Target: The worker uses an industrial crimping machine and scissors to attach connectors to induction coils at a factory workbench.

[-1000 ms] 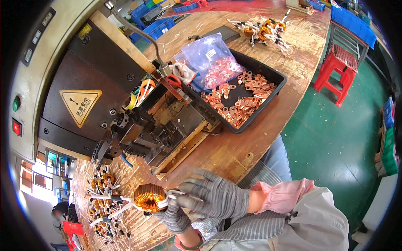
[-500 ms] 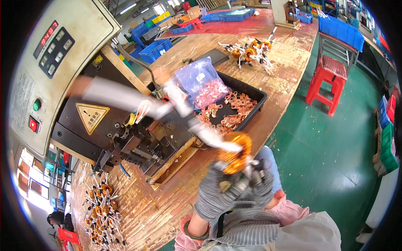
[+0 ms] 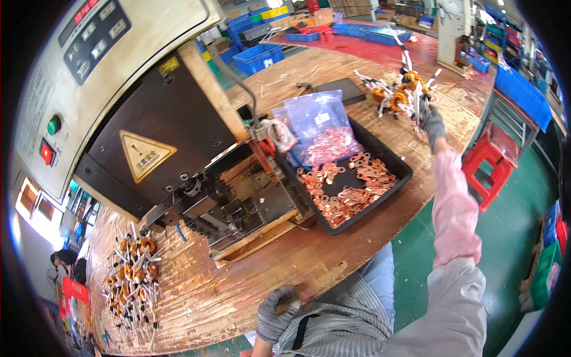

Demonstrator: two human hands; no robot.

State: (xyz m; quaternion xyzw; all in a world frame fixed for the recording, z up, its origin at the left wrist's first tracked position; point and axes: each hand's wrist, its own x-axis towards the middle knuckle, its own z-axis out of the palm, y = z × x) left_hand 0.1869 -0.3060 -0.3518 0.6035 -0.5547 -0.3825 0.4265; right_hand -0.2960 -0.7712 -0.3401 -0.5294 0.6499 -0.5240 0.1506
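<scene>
My right hand [image 3: 433,123], in a grey glove, is stretched out to the far right of the table. Its fingers are closed around the white leads of a copper-wound ring coil [image 3: 414,81], at the pile of similar coils [image 3: 392,100]; the fingertips are partly hidden among the leads. Down by the front edge of the table, my gloved left hand [image 3: 278,313] is curled closed with nothing showing in it. A black tray [image 3: 397,185] of copper terminal lugs [image 3: 351,199] stands between the hands, with a plastic bag [image 3: 321,128] of more lugs on it.
A press machine [image 3: 148,119] with a metal die area [image 3: 238,205] fills the left side of the table. More coils [image 3: 134,273] lie at the near left. Beyond the right table edge stand a red stool [image 3: 491,163] and a blue bin [image 3: 523,98].
Both hands were together over my lap with a ring coil. The right hand has since reached out to the far pile, while the left is alone by the table edge. The view has shifted.
</scene>
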